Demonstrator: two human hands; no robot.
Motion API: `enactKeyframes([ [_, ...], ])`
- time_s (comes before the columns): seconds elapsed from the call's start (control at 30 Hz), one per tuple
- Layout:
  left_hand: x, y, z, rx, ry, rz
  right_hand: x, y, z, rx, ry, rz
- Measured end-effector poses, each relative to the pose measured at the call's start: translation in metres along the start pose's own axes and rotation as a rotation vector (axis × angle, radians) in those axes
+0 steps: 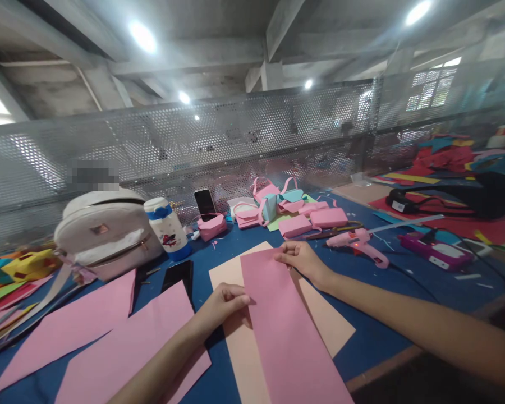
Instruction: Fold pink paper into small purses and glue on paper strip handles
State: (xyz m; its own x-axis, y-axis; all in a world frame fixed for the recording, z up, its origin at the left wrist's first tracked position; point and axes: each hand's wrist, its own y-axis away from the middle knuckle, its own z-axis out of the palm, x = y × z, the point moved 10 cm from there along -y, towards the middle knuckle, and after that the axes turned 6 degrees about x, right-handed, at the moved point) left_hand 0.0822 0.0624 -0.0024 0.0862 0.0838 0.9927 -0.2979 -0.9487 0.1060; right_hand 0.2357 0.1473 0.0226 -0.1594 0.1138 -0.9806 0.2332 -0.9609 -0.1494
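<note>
A long strip of pink paper [286, 331] slants toward me over a peach sheet [332, 331] on the blue table. My left hand [229, 303] pinches the strip's left edge between thumb and fingers. At the far end, my right hand [301, 259] pinches the top right corner. Left of my left arm lie a large pink sheet [126, 348] and a stack of pink paper [79, 320]. Just right of my right hand rests a pink glue gun [357, 241] holding a clear glue stick, with a small red light lit.
Small pink paper bags [294, 225] stand at the back beside a propped phone [205, 203]. A white bottle [168, 227] and a backpack [109, 233] are at left, a dark phone [177, 276] nearer. A purple device [435, 251] with cables sits right. Mesh panels [244, 140] border the table.
</note>
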Motion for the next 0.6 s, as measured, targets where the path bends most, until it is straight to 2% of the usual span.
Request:
enactKeyframes([
  [0.17, -0.006, -0.002, -0.01, 0.065, 0.154, 0.003, 0.004, 0.007, 0.011, -0.062, -0.003, 0.015],
  [0.33, -0.002, -0.001, -0.02, 0.193, 0.243, 0.017, 0.009, 0.008, 0.013, -0.085, 0.003, 0.032],
  [0.6, 0.002, 0.005, -0.037, 0.439, 0.179, 0.051, 0.011, 0.009, 0.016, -0.124, 0.013, 0.049],
])
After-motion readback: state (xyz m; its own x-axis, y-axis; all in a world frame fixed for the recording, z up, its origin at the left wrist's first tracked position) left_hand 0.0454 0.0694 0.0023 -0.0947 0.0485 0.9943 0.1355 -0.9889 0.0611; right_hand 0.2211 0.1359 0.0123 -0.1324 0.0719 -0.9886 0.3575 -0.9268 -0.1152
